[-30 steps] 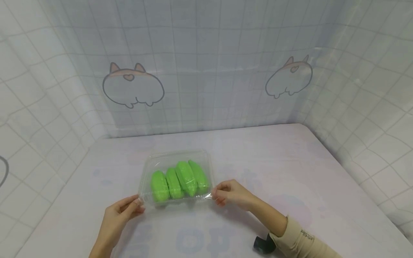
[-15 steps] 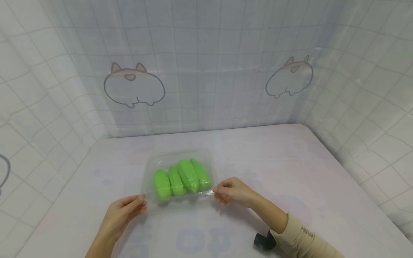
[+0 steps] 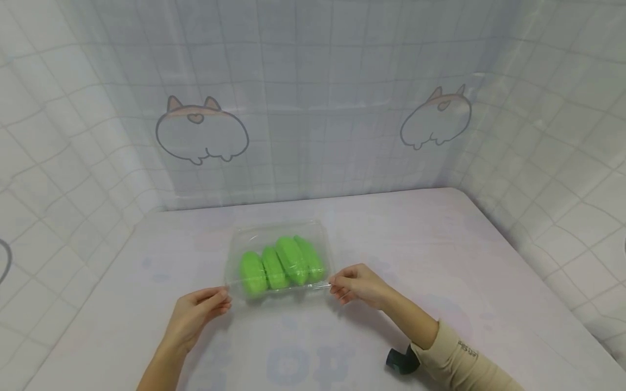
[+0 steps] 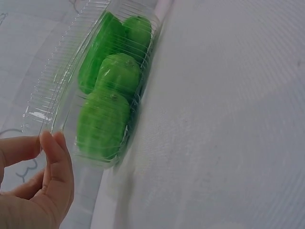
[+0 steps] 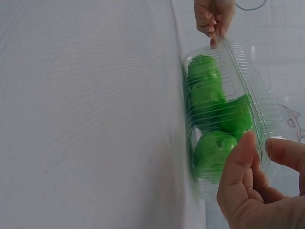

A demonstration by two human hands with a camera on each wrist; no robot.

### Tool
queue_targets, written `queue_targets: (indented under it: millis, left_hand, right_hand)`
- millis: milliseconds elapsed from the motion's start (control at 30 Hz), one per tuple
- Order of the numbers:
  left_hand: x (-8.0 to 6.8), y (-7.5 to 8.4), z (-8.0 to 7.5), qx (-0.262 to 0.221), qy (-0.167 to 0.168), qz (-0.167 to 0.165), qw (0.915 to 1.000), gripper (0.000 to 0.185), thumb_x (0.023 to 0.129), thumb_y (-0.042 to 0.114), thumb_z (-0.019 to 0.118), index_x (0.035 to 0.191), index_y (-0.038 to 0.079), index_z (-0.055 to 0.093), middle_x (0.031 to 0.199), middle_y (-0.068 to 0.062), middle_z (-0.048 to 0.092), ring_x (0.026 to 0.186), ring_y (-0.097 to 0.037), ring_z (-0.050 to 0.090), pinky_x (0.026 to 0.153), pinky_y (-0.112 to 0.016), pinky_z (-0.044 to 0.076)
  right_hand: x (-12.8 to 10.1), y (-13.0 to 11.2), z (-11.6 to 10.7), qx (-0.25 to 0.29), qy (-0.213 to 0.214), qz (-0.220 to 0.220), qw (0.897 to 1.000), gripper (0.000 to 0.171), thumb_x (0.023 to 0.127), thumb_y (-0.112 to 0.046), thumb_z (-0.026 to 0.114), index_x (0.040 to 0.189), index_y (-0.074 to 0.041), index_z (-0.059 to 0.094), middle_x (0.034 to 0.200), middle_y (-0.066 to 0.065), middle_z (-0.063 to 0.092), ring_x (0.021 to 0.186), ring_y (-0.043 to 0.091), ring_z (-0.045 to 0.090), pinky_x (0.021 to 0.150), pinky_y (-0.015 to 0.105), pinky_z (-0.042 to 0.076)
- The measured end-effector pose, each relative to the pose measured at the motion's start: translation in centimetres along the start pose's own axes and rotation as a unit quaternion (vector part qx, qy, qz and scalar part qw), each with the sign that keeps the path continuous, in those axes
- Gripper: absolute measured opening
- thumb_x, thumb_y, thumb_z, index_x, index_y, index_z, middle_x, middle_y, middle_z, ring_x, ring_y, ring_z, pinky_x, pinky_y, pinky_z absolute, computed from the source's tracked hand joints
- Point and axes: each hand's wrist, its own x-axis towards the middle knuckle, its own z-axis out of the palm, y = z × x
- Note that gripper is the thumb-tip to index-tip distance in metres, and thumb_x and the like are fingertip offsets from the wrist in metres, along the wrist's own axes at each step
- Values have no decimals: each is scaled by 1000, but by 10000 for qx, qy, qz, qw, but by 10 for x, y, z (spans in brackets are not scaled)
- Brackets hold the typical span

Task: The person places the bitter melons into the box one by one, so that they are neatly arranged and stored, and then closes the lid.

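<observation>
Pale printed tabletop (image 3: 440,260), tiled curtain behind. I see clear ribbed plastic clamshell box (image 3: 280,260) of green fruits (image 3: 281,266) between my fingers; left hand (image 3: 198,315), right hand (image 3: 359,285) pinching near rim corners. Light, flimsy, slippery; I'd hold rims.

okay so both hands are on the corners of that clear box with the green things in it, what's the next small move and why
Probably peel the lid's front edge up. The left hand and right hand each pinch a near corner of the clear box, thumbs at the rim in the wrist views. The lid looks closed over the four green pieces, and the box lies flat on the table.
</observation>
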Motion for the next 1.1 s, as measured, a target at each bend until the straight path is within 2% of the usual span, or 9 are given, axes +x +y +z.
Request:
queue_targets:
  millis: [467, 667, 867, 967, 1100]
  left_hand:
    - [-2, 2, 0, 33, -31, -84, 10000, 45, 90, 3, 61, 123, -22, 43, 81, -2, 69, 74, -10, 67, 73, -21, 57]
    - [-1, -2, 2, 108, 182, -22, 9998, 44, 92, 8, 60, 122, -21, 46, 81, -1, 69, 74, -10, 67, 74, -20, 57]
    - [-1, -9, 7, 312, 416, 457, 9976, 42, 92, 12, 62, 116, -20, 51, 83, -5, 70, 75, -10, 67, 73, -21, 57]
    - [-1, -11, 8, 475, 487, 736, 9950, 42, 91, 15, 63, 113, -20, 53, 83, -5, 70, 74, -10, 67, 71, -21, 58]
    - [-1, -10, 10, 458, 609, 944, 9926, 41, 91, 13, 64, 110, -21, 54, 79, -2, 71, 70, -10, 67, 67, -22, 58]
  right_hand:
    - [0, 0, 2, 188, 58, -28, 9998, 33, 88, -10, 61, 101, 20, 57, 74, 5, 65, 65, 12, 61, 62, 23, 56]
    - [0, 1, 3, 191, 154, -38, 9997, 34, 90, -11, 60, 103, 21, 56, 75, 6, 64, 67, 12, 61, 64, 24, 57]
    - [-1, 1, 6, 215, 440, -159, 9987, 33, 91, -10, 59, 102, 20, 57, 76, 5, 64, 67, 12, 60, 64, 24, 57]
    - [-2, 2, 6, 163, 585, -379, 9974, 32, 91, -9, 59, 100, 21, 57, 77, 7, 65, 66, 12, 60, 63, 25, 57]
    - [0, 4, 5, -40, 724, -736, 9946, 32, 90, -10, 61, 97, 21, 59, 79, 16, 67, 66, 14, 62, 63, 27, 58]
